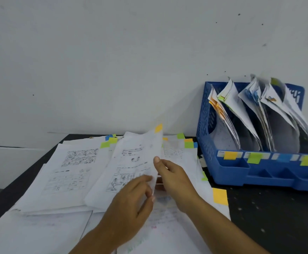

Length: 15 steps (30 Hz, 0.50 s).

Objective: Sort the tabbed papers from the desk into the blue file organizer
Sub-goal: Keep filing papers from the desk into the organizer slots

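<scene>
A printed sheet with a yellow tab (131,158) is lifted off the spread of tabbed papers (70,171) on the dark desk. My right hand (173,180) pinches its right edge, thumb on top. My left hand (131,200) holds the same edge lower down with its fingertips. The blue file organizer (228,173) stands at the right against the wall, its slots filled with curled papers. Yellow, green and blue tabs mark its front lip.
More sheets with green, blue and orange tabs (189,143) lie behind the lifted one. A yellow-tabbed paper (220,196) pokes out at the pile's right edge. Bare black desk (277,220) shows in front of the organizer. A white wall rises behind.
</scene>
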{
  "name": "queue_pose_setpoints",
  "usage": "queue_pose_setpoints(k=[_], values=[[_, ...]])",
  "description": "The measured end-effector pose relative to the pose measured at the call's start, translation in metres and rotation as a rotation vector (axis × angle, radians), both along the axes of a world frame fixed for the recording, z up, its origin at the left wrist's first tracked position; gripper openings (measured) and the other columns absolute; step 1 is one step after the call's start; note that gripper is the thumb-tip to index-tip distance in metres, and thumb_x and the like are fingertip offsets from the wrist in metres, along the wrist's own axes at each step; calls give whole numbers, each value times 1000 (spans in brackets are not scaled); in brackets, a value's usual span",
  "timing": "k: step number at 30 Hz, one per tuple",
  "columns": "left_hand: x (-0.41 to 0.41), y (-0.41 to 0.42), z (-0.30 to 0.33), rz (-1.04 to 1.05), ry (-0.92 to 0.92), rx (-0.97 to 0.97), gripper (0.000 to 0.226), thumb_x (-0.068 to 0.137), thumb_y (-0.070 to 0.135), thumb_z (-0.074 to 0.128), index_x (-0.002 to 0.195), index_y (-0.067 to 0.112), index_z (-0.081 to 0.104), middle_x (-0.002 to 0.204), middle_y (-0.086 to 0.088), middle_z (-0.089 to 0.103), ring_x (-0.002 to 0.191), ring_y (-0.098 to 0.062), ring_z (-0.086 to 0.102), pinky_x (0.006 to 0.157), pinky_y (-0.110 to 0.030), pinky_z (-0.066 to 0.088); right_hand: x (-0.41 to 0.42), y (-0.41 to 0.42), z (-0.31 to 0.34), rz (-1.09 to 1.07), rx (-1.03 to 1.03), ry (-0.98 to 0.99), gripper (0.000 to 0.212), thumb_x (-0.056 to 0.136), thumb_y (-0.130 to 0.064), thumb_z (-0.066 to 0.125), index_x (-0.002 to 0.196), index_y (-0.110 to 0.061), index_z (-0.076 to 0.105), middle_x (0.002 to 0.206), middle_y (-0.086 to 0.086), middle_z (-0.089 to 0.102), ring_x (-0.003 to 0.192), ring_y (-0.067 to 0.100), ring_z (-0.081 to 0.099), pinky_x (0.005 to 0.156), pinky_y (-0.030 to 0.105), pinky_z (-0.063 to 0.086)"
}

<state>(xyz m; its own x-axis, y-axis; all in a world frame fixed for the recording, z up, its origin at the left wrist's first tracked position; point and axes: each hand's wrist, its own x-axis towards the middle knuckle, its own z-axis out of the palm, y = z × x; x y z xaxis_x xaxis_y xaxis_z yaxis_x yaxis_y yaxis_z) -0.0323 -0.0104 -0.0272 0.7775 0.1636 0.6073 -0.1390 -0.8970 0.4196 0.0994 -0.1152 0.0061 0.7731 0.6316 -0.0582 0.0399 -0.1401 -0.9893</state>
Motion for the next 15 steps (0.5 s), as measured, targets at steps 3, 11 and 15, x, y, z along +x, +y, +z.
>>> queue_pose_setpoints(k=[3, 11, 15], values=[[0, -3, -4, -92, 54, 52, 11, 94, 38, 56, 88, 29, 55, 137, 22, 47, 128, 3, 42, 102, -12, 34, 6, -3, 4, -42, 70, 73, 22, 102, -29, 53, 118, -22, 67, 101, -2, 76, 91, 16, 73, 78, 33, 61], [12, -13, 45, 40, 63, -717, 41, 80, 59, 63, 116, 40, 57, 121, 31, 59, 121, 4, 51, 103, -23, 39, 10, -15, 25, -49, 166, -92, 37, 106, -14, 42, 122, -36, 66, 112, -16, 73, 106, 7, 68, 95, 38, 56], [31, -13, 89, 38, 181, -984, 88, 63, 76, 68, 140, 46, 36, 140, 23, 42, 129, -2, 42, 112, -36, 33, 5, -19, 40, 36, 200, -290, 39, 106, -15, 42, 135, -35, 59, 122, -22, 67, 116, -1, 61, 102, 29, 50]])
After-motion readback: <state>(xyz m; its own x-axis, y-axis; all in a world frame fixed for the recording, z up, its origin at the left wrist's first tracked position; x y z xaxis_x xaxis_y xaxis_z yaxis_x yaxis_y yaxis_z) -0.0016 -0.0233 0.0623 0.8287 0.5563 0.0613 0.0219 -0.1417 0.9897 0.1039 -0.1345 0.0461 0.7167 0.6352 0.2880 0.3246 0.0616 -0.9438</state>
